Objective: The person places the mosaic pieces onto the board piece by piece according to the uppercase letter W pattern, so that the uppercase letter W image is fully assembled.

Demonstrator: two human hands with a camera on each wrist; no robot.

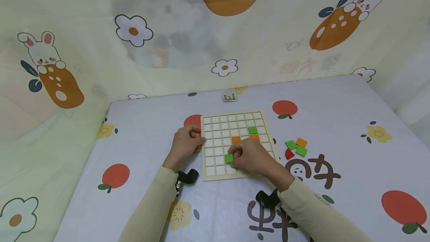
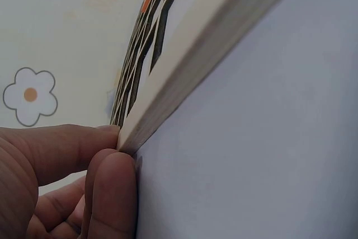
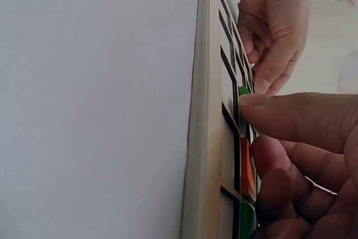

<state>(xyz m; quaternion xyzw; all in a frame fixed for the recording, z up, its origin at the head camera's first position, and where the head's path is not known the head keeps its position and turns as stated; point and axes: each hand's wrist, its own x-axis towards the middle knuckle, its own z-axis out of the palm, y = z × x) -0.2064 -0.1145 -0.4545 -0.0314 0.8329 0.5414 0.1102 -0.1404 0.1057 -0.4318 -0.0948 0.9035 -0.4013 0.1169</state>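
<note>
A pale wooden grid board lies on the table. My left hand grips its left edge; the left wrist view shows thumb and finger pinching the board's rim. Over the lower middle of the grid, my right hand pinches a green square tile between thumb and fingertips. The right wrist view catches this green tile by the thumb. Farther up the grid sit another green tile and two orange tiles, one at the right and one nearer the middle. My right hand hides several cells.
Right of the board lie loose pieces: a green tile, an orange tile, another green tile and a red piece. A small grid-patterned card lies behind the board. A printed curtain hangs at the table's back edge.
</note>
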